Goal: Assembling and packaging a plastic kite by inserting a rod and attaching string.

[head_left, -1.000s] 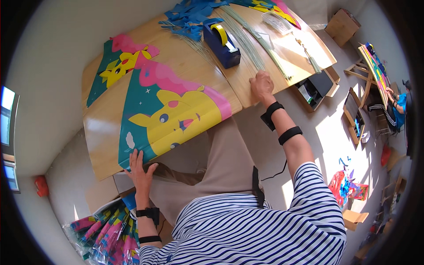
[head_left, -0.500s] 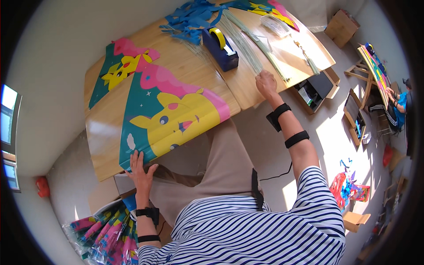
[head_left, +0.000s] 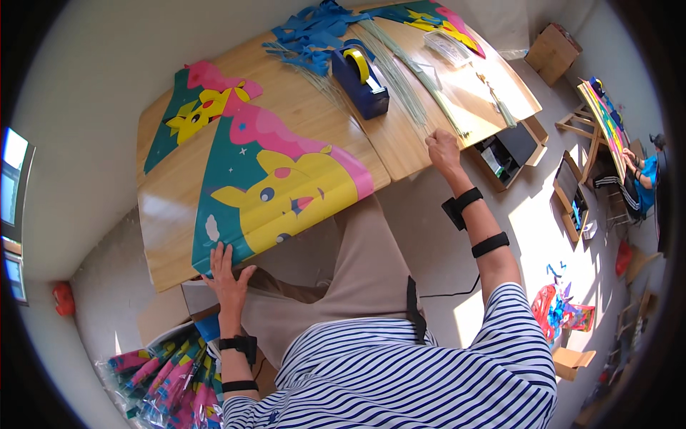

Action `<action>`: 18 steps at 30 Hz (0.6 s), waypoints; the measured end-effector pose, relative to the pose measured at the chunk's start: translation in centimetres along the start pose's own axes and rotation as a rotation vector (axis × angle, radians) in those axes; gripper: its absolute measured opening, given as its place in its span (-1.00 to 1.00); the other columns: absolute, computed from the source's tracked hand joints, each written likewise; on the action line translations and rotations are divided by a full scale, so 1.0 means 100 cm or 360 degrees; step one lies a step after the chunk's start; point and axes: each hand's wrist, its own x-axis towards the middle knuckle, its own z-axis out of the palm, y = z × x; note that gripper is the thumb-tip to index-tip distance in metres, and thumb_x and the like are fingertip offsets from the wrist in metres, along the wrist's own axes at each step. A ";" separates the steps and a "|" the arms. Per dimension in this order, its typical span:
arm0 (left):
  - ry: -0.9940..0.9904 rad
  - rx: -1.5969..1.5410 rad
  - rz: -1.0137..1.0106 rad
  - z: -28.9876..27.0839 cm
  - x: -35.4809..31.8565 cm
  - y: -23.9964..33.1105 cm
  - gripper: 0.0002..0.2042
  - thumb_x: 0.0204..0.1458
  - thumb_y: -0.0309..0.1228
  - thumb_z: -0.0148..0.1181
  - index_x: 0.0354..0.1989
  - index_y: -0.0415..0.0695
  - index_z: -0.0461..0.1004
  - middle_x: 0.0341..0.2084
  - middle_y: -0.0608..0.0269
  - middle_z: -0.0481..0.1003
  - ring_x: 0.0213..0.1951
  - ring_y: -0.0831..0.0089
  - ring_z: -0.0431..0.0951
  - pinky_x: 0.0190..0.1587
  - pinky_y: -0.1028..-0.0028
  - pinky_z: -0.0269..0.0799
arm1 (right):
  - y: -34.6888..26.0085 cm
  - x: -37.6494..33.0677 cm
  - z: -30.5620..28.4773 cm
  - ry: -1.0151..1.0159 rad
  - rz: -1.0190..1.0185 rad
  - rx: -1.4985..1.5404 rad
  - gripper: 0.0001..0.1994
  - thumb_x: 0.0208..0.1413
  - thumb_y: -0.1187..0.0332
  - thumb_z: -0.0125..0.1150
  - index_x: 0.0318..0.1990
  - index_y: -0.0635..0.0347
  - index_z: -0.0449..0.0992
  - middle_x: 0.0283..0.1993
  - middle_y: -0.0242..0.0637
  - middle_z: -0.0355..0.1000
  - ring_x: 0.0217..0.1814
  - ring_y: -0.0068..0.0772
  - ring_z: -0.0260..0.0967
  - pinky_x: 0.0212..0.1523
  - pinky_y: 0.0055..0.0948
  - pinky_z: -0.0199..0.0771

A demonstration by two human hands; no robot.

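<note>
A triangular kite sheet (head_left: 300, 193), printed green, pink and yellow with a cartoon animal face, lies on the table's near part. Its near edge curls over the table edge toward my lap. My left hand (head_left: 230, 277) rests on the sheet's near left corner, fingers spread and holding nothing. Past the sheet's right end, my right hand (head_left: 444, 151) is closed in a fist at the table's near edge, just off the ends of the thin pale rods (head_left: 400, 82). Whatever it may hold is too fine to make out.
A blue tape dispenser (head_left: 361, 89) stands mid-table beside blue ribbons (head_left: 314, 32). Another printed sheet (head_left: 189, 114) lies at the left. A clear plastic box (head_left: 446, 48) sits far right. Open cartons (head_left: 504, 157) stand on the floor; bagged kites (head_left: 168, 379) lie lower left. Another person (head_left: 647, 175) works far right.
My right hand has drawn back from the rods, toward me and slightly right, still closed. My left hand and the sheet have stayed in place.
</note>
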 end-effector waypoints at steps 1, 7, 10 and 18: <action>0.0009 -0.0010 0.0013 -0.001 0.001 0.000 -0.29 0.00 0.00 0.36 0.34 0.05 0.34 0.45 0.33 0.14 0.49 0.21 0.01 0.33 -0.42 -0.41 | -0.003 -0.006 -0.003 0.0020 -0.0046 0.0079 -0.82 0.11 0.33 0.16 -0.28 0.28 0.55 -0.21 0.07 0.55 -0.10 0.11 0.53 -0.06 -0.07 0.51; 0.0191 -0.0432 -0.0023 -0.017 0.025 -0.003 -0.41 0.01 -0.14 0.37 0.23 -0.09 0.44 0.34 0.13 0.31 0.38 0.12 0.23 0.38 -0.14 -0.11 | -0.038 -0.064 0.000 -0.0045 -0.0450 0.0382 -0.86 0.12 0.37 0.23 -0.35 0.27 0.48 -0.34 0.01 0.51 -0.20 0.09 0.48 -0.18 -0.07 0.45; 0.0359 -0.0556 0.0124 -0.025 0.037 0.000 -0.43 0.10 -0.18 0.33 0.24 -0.21 0.40 0.24 -0.04 0.38 0.19 0.13 0.45 0.26 0.18 0.28 | -0.066 -0.111 0.016 -0.0316 -0.0750 0.0526 -0.91 0.11 0.44 0.20 -0.33 0.25 0.43 -0.33 -0.01 0.44 -0.23 0.11 0.43 -0.22 -0.04 0.40; -0.0101 -0.2566 -0.0338 -0.043 0.054 0.068 -0.69 0.25 -0.29 0.21 0.04 -0.24 0.44 -0.22 0.10 0.58 -0.43 0.52 0.53 -0.33 0.60 0.44 | -0.099 -0.218 0.032 -0.1086 -0.1273 0.0582 -0.89 0.04 0.47 0.21 -0.35 0.25 0.39 -0.33 -0.05 0.40 -0.29 0.09 0.42 -0.28 -0.06 0.42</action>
